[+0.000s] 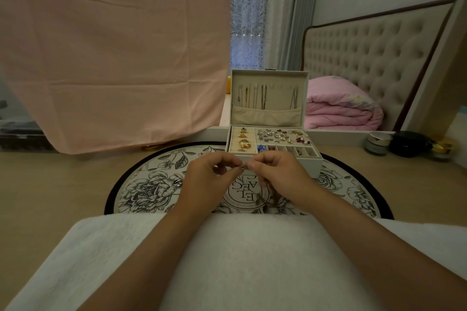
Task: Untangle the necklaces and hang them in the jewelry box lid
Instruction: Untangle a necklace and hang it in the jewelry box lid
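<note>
Left hand (207,179) and right hand (278,174) pinch necklace (243,166).

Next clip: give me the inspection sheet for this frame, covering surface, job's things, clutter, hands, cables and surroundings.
Surface: pale tabletop with a round floral mat; white towel nearest the camera, under the forearms.
Job's things: open jewelry box on the mat's far side; several chains hang in its upright lid; one necklace held above the mat.
Clutter: small silver piece on the mat, left; three jars far right.
Grippers: left hand and right hand both pinch the necklace at its bead.
Cables: nothing seen.
Surroundings: pink cloth hanging left, folded pink quilt, tufted headboard.
</note>
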Motion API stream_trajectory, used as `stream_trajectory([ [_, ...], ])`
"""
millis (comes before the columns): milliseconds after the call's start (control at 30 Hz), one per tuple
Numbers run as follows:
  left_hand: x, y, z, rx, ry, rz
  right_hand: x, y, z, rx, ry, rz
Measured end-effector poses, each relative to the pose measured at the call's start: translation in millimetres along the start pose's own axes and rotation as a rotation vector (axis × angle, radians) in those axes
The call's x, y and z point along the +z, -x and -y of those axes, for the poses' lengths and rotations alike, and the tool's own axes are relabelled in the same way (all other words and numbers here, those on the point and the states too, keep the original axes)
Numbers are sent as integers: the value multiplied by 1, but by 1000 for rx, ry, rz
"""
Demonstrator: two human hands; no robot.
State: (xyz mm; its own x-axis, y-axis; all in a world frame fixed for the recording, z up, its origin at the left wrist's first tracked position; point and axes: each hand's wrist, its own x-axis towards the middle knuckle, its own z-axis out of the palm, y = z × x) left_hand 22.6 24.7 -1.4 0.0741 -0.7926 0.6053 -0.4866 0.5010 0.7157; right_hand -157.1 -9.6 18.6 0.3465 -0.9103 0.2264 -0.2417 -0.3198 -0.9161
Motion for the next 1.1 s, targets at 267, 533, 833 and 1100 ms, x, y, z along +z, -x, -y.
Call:
stream_trajectory([
  [267, 3, -2, -8, -157, 210, 79, 5, -2, 1, -5, -93, 31],
  [533, 2, -3, -7, -208, 262, 135, -2, -2, 3, 0, 43, 93],
  [833, -6, -6, -8, -212, 241, 116, -13, -2, 3, 91, 160, 127],
  [1100, -19, -7, 2, -207, 101, 104, -21, -2, 1, 61, 389, 223],
])
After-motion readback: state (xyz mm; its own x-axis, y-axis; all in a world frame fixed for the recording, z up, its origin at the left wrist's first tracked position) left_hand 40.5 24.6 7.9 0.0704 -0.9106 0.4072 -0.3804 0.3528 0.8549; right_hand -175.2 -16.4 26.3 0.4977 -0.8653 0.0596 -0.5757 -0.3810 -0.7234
